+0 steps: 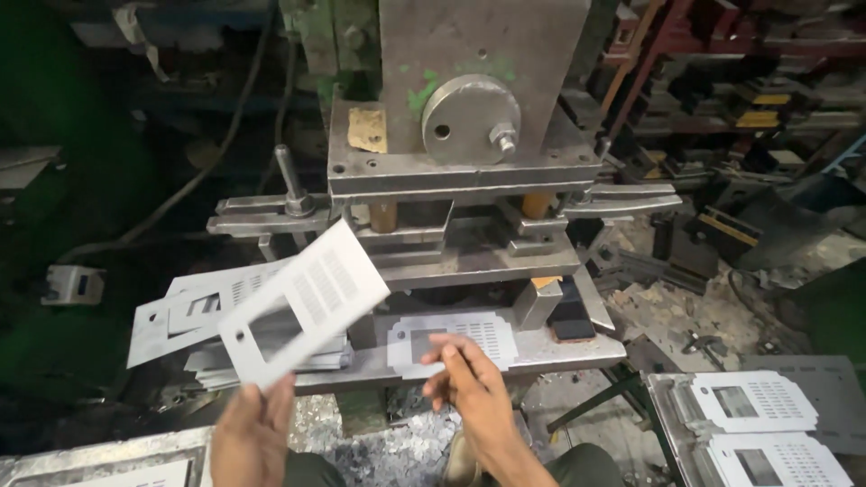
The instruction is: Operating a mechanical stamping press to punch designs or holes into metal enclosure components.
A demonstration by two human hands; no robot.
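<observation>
The left hand (253, 433) pinches a punched metal sheet (302, 302) by its lower corner, tilted up clear of the stack of blanks (207, 347) behind it. The right hand (469, 383), fingers loosely open, hovers over a trimmed plate (456, 338) on the press bed (577, 347), just ahead.

The scene is seen from a single camera worn on the head, aimed forward and down over the person's lap. The press (469, 153) is faced squarely and fills the upper middle of the view at close range, within arm's reach. Both hands are caught at the lower edge. No second view is provided, so nothing is shared.
</observation>
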